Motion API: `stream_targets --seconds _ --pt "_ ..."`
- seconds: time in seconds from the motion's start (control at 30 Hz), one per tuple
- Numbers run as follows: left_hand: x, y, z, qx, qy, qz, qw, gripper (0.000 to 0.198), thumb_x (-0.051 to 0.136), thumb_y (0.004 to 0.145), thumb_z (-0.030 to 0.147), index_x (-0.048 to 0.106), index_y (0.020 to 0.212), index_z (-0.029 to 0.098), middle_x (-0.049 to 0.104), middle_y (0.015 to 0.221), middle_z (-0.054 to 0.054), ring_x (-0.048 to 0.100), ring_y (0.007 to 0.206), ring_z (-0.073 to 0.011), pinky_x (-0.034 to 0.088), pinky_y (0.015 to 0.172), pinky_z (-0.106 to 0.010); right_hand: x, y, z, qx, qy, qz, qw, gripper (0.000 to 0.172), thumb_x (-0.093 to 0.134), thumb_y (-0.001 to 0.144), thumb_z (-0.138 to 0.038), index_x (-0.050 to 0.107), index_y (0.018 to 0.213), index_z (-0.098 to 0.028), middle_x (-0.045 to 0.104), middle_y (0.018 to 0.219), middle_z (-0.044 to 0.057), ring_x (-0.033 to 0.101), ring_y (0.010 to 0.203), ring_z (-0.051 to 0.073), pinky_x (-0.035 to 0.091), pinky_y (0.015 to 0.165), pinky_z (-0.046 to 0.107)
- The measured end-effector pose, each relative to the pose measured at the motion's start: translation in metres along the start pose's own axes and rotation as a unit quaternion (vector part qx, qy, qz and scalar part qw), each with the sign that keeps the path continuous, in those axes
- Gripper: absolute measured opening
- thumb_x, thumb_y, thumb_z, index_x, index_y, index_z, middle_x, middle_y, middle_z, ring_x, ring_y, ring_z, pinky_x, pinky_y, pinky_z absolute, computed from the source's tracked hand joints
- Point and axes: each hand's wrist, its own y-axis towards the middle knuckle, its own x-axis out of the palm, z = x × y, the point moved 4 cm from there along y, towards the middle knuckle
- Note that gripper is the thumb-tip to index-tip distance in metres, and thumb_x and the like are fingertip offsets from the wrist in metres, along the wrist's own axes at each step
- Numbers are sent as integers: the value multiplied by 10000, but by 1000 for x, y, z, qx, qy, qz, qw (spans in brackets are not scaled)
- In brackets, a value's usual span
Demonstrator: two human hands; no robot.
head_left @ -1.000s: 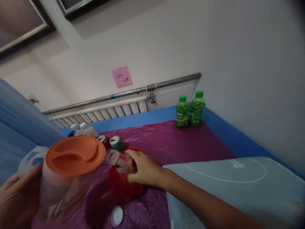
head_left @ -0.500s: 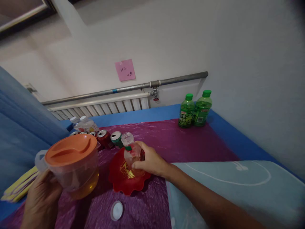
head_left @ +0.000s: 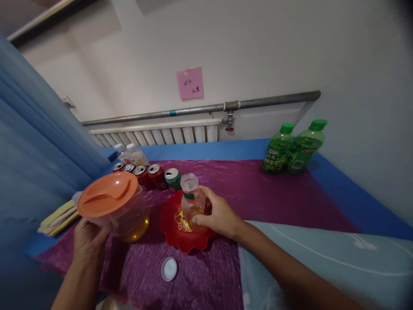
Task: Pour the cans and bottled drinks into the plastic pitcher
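Note:
On the left, my left hand (head_left: 88,241) is closed at the handle side of a clear pitcher (head_left: 124,219) with an orange lid (head_left: 108,193). Amber liquid lies in the bottom of the pitcher, which leans to the right. My right hand (head_left: 219,211) is wrapped round a clear, uncapped bottle (head_left: 191,202) with some amber liquid low inside it. The bottle stands over a red scalloped plate (head_left: 171,239) with a gold print; whether its base touches the plate is hidden. A gap separates pitcher and bottle mouth. A white cap (head_left: 169,269) lies in front of the plate.
Several red cans (head_left: 157,175) and a green can (head_left: 173,178) stand behind the pitcher, with two white-capped bottles (head_left: 137,155) further back. Two green bottles (head_left: 278,150) are at back right. A folded yellow cloth (head_left: 60,218) lies left, a pale blue cloth (head_left: 306,249) right.
The view has swung, so most things sit further right in it. The pitcher leans more to the right, its liquid gathered at that side. Both hands keep their hold.

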Motion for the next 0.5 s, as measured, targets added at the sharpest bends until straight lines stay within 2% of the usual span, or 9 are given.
stream_targets --seconds 0.13,0.27,0.37,0.5 --pt "-5 2 -1 -6 -14 -15 1000 234 481 879 184 708 924 214 733 879 -1 654 1009 -131 573 787 -178 1 -2 -2 12 -13 -1 1000 665 710 617 -190 508 1248 -241 702 1033 17 647 942 216 485 878 379" --pt "-4 -4 2 -9 -30 -23 999 230 479 926 297 683 1028 269 724 1009 81 592 1145 -94 579 839 -206 2 -3 -3 13 -23 2 1000 680 712 622 -184 500 1266 -237 701 1044 20 651 920 207 493 858 370" --pt "-5 -5 2 -17 -35 -20 999 236 461 936 290 674 1037 288 710 1058 118 579 1156 -73 583 829 -199 3 -4 -3 11 -36 4 999 714 729 624 -185 484 1293 -234 696 1069 33 653 940 214 496 854 375" --pt "-11 -4 -1 -30 -26 -15 999 232 460 912 205 682 972 231 723 1008 80 610 1099 -100 590 832 -217 5 -6 -5 3 -40 -6 999 701 731 633 -181 491 1289 -246 691 1069 29 656 938 209 500 840 363"
